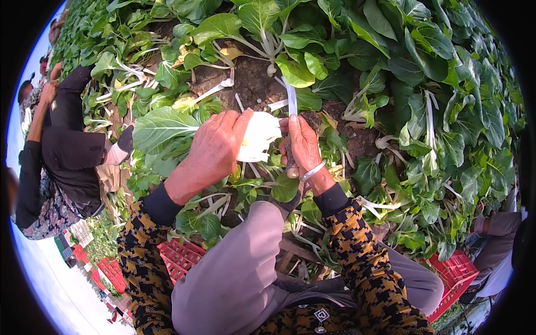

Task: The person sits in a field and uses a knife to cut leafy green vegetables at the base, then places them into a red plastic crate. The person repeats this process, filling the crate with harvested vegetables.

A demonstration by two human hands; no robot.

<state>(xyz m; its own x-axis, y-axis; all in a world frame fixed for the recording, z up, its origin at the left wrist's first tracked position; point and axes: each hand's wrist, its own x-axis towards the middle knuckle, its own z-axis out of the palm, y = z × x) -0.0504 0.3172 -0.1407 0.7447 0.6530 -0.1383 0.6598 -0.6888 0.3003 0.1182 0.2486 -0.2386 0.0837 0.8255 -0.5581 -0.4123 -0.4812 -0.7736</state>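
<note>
My left hand is closed round a head of leafy greens with thick white stalks, like bok choy. Its leaves point left and its pale, broad base faces right. In my right hand is a knife, gripped by the handle with the thumb against the blade's lower end. The blade points up and away from me, just right of the head's base. Right below the fingers the butt of the handle shows. Loose stalks and leaves lie on the soil around and beneath both hands.
Dense leafy plants grow ahead and to the right. Red plastic crates stand at lower left and lower right. A person crouches at the left, and part of another person shows at the right edge. My bent knees frame the near ground.
</note>
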